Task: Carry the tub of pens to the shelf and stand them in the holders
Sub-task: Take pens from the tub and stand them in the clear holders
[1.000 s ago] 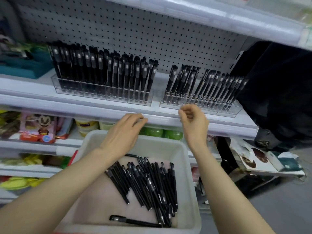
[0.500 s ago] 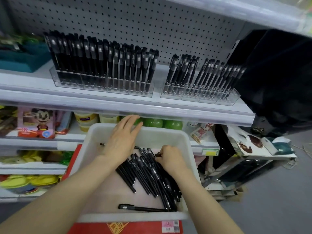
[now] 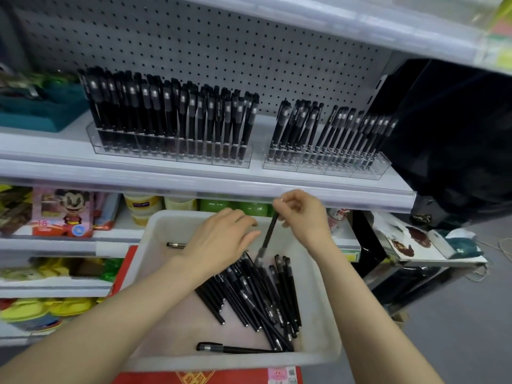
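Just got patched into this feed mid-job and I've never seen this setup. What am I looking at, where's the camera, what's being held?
No machine here: these are a person's two bare hands. The one picture comes from a wide-angle camera worn on the person's head, looking forward and down. Under the hands sits a white plastic tub with a loose pile of black pens in it. The right hand pinches a single black pen by its upper end, the pen hanging down toward the pile. The left hand hovers open over the tub, holding nothing. Above, on the pale shelf, stand two clear plastic holders: the left holder packed with pens, the right holder with pens that lean.
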`<action>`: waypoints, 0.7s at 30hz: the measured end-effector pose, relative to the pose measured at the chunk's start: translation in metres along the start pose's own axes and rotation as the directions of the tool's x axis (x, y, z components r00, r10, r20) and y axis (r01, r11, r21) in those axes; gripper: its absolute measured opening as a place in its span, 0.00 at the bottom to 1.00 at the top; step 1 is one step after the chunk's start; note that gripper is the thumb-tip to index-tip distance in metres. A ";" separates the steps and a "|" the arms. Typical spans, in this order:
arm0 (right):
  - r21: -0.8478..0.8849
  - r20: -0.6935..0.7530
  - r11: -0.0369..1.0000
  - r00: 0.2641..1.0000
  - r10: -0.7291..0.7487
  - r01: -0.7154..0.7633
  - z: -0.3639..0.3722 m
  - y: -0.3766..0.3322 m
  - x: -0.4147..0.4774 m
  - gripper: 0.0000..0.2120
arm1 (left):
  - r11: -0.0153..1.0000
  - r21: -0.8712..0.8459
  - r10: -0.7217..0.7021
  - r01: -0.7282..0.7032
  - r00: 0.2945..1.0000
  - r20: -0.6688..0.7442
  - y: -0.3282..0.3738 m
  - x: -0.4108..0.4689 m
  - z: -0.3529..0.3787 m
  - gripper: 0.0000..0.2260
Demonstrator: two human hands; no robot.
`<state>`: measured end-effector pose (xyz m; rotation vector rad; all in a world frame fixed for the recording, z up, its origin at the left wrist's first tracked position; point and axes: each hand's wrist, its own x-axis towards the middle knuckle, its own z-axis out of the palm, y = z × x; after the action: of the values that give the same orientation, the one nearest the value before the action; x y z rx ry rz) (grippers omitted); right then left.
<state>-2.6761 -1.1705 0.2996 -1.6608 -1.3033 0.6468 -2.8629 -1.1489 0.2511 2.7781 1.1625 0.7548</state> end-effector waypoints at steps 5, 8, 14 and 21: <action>0.314 -0.176 0.949 0.982 0.075 -0.016 -0.019 -0.019 0.010 0.05 | 0.995 -0.077 -0.055 0.058 0.998 0.043 0.014 0.017 -0.001 0.11; 0.127 -0.222 0.991 0.975 -0.021 0.050 -0.028 -0.013 0.013 0.02 | 0.993 -0.067 -0.096 0.096 0.995 -0.003 0.015 0.026 -0.007 0.07; -0.579 0.118 0.624 0.811 -0.573 0.525 -0.033 -0.004 0.019 0.05 | 0.993 0.115 -0.032 0.033 0.999 -0.010 0.016 0.055 -0.022 0.09; -0.563 0.129 0.663 0.845 -0.518 0.493 -0.058 -0.009 0.039 0.06 | 0.997 0.068 -0.018 0.027 0.991 -0.133 0.019 0.095 -0.036 0.25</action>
<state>-2.6207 -1.1524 0.3389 -1.6214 -1.9639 -0.1599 -2.8090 -1.1032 0.3266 2.8030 1.2629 0.9262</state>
